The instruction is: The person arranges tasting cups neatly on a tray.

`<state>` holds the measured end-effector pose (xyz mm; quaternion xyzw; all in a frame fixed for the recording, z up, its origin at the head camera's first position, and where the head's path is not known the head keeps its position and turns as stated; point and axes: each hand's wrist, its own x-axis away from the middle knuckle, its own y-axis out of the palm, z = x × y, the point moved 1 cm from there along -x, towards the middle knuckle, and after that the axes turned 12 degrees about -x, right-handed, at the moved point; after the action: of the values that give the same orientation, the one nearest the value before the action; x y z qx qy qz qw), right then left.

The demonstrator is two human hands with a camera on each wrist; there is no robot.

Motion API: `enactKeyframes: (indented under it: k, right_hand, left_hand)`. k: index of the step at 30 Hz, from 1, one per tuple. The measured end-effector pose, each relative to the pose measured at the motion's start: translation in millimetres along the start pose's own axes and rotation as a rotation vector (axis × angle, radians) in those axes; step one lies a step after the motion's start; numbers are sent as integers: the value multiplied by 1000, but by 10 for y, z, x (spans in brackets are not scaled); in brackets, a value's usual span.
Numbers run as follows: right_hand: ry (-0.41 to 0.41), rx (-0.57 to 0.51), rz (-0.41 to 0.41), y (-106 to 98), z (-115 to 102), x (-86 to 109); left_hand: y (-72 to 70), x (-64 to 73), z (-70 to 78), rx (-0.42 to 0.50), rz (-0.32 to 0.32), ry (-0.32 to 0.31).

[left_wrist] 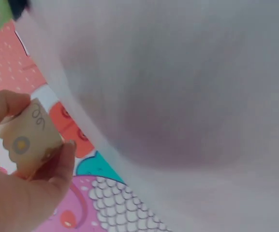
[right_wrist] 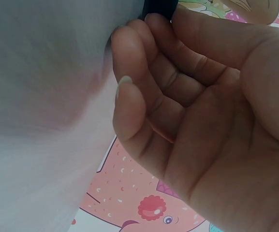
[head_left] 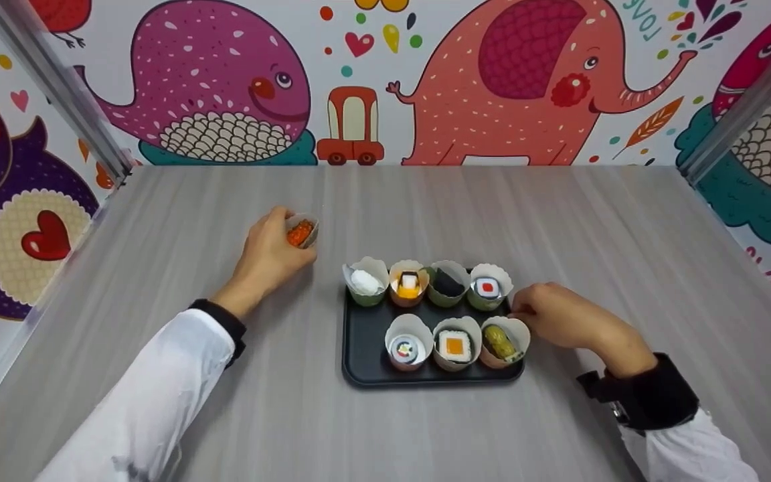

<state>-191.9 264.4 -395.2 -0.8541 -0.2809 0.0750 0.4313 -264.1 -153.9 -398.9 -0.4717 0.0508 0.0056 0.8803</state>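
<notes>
My left hand [head_left: 268,251] grips a small paper cake cup [left_wrist: 35,130] left of the tray, thumb on one side and fingers on the other. Inside that cup sits an orange piece of toy sushi [head_left: 300,233] that looks like roe. My right hand [head_left: 559,318] pinches the right edge of a black tray [head_left: 367,355] between thumb and fingertips; the right wrist view shows the tray's dark edge [right_wrist: 159,8] there. Paper cups with sushi pieces stand on the tray in two rows. The front row holds a round roll [head_left: 404,349], a square orange-centred piece [head_left: 454,346] and a green piece [head_left: 500,343].
In the back row are a white piece [head_left: 365,282], a yellow one [head_left: 409,285], a dark one [head_left: 448,282] and a red-centred roll [head_left: 488,288]. The grey table [head_left: 278,415] meets cartoon-printed walls [head_left: 492,127] at the back and sides.
</notes>
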Motion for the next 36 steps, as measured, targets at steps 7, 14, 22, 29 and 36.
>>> enactKeyframes:
  k: [7,14,22,29,36]
  right_hand:
    - [17,-3,-2,-4,-7,7]
    - [3,3,-4,-10,-11,0]
    - [-10,5,-4,-20,0,2]
    - [-17,3,-7,-17,-2,3]
    - [-11,-6,-9,-3,-10,0]
  left_hand:
    - [-48,278,93,39,9,43]
    - [-107,580,236,75,40,132]
    - [-76,873,432,90,65,262]
    - [49,1006,522,123,-3,326]
    - [191,1077,554,102,-169,334]
